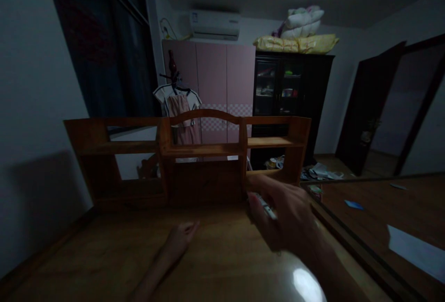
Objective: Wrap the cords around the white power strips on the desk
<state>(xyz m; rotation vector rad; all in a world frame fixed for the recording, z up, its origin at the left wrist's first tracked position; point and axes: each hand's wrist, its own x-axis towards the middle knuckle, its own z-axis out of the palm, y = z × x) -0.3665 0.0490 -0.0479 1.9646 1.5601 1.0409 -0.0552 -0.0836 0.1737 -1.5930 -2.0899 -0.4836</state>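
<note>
In the head view my right hand [283, 207] is raised over the right side of the wooden desk [222, 255], in front of the shelf's right end. Its thumb and fingers close around a slim white object [266, 207] with dark marks; most of it is hidden by the hand, so its kind is unclear. Low over the desk, left of the middle, is my left hand [182, 236]. Its fingers are curled together, and nothing shows in them. Along the desk's back edge stands a wooden shelf unit [205, 151] with several open compartments.
Papers [417, 251] and a small blue packet [353, 204] lie on the lower brown surface at right. Behind the shelf are a pink wardrobe [212, 70], a dark cabinet [316, 93] and hanging clothes [179, 100]. A door [368, 107] stands ajar. The room is dim.
</note>
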